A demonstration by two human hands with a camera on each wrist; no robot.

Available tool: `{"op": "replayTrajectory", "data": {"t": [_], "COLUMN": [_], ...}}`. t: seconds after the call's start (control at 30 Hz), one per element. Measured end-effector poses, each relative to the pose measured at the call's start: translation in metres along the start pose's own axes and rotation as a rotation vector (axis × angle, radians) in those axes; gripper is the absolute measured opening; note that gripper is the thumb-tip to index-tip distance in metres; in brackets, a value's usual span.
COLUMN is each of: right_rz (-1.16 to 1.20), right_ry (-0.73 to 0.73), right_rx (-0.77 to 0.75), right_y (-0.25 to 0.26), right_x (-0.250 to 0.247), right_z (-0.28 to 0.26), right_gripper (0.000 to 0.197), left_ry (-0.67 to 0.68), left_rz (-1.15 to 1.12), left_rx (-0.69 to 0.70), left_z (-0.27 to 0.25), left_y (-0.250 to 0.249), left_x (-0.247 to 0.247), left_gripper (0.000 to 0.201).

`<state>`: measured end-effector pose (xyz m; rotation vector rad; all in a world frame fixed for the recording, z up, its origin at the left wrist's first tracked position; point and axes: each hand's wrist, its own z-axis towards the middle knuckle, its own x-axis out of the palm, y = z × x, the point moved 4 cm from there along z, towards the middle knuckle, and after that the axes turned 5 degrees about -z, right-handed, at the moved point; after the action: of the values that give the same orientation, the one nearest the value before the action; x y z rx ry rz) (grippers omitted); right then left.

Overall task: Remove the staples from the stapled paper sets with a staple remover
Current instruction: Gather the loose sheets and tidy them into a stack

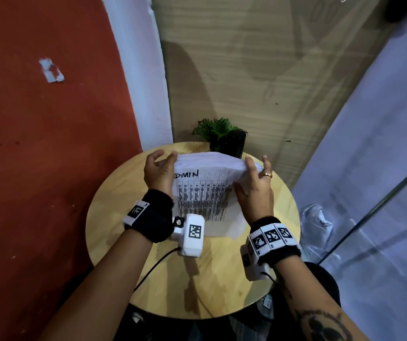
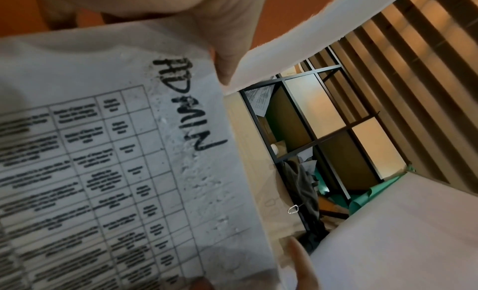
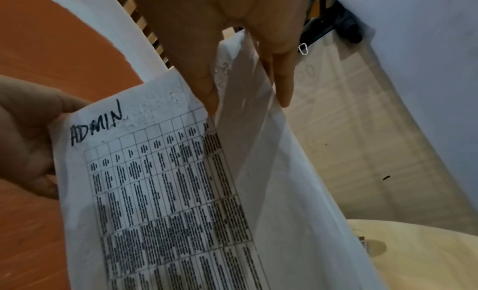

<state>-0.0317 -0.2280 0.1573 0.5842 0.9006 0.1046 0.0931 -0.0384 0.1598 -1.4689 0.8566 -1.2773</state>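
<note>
A white stapled paper set (image 1: 202,200) with a printed table and handwritten "ADMIN" is held up above the round wooden table (image 1: 121,217). My left hand (image 1: 166,159) pinches its top left corner, thumb (image 2: 225,67) on the front of the sheet. My right hand (image 1: 254,173) grips the top right corner, where the sheets (image 3: 258,131) fan apart between its long fingers (image 3: 207,90). The top margin of the paper (image 2: 207,182) looks dimpled with small holes. No staple and no staple remover shows plainly in any view.
A small potted plant (image 1: 219,134) stands at the table's far edge behind the paper. A small metal object (image 3: 360,240) lies on the table by the paper's lower right. A clear plastic bag (image 1: 315,217) lies on the floor to the right. A red wall is on the left.
</note>
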Motion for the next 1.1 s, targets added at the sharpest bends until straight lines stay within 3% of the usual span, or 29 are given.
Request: {"op": "replayTrajectory", "data": {"t": [0.23, 0.3, 0.37, 0.43, 0.47, 0.53, 0.63, 0.73, 0.8, 0.87, 0.93, 1.0, 1.1], "right_rz": [0.022, 0.237, 0.537, 0.685, 0.712, 0.694, 0.552, 0.524, 0.500, 0.468, 0.452, 0.354, 0.200], "right_ry": [-0.012, -0.054, -0.064, -0.004, 0.045, 0.114, 0.113, -0.016, -0.064, 0.009, 0.054, 0.030, 0.024], "right_rx": [-0.007, 0.054, 0.188, 0.330, 0.384, 0.465, 0.440, 0.364, 0.339, 0.389, 0.394, 0.293, 0.078], "right_y": [0.002, -0.003, -0.015, -0.025, -0.030, -0.037, -0.040, -0.031, -0.028, -0.030, -0.033, -0.028, -0.005], "right_x": [-0.006, -0.006, 0.001, 0.015, 0.024, 0.039, 0.040, 0.025, 0.023, 0.028, 0.029, 0.017, -0.005], "right_z": [0.002, 0.002, 0.001, -0.001, -0.004, -0.010, -0.007, -0.006, -0.018, -0.032, -0.037, -0.031, -0.021], "right_gripper": [0.068, 0.078, 0.093, 0.096, 0.094, 0.083, 0.047, 0.032, 0.036, 0.044, 0.073, 0.087, 0.090], "left_ry": [0.018, 0.177, 0.357, 0.467, 0.487, 0.492, 0.396, 0.351, 0.292, 0.310, 0.369, 0.370, 0.268], "left_rz": [0.030, 0.003, 0.037, 0.110, 0.152, 0.205, 0.233, 0.211, 0.246, 0.241, 0.158, 0.073, 0.005], "left_rx": [0.012, 0.010, 0.021, -0.016, -0.044, -0.068, 0.017, 0.157, 0.189, 0.133, 0.066, 0.060, 0.090], "left_z": [-0.005, -0.010, -0.014, -0.014, -0.014, -0.014, -0.015, -0.022, -0.030, -0.037, -0.041, -0.039, -0.032], "left_y": [-0.010, -0.009, 0.000, 0.018, 0.029, 0.043, 0.041, 0.033, 0.038, 0.047, 0.048, 0.034, 0.007], "left_x": [0.004, 0.000, -0.011, -0.023, -0.028, -0.031, -0.028, -0.029, -0.037, -0.044, -0.045, -0.039, -0.027], "left_gripper": [0.039, 0.051, 0.077, 0.105, 0.109, 0.094, 0.046, 0.039, 0.046, 0.062, 0.077, 0.077, 0.068]}}
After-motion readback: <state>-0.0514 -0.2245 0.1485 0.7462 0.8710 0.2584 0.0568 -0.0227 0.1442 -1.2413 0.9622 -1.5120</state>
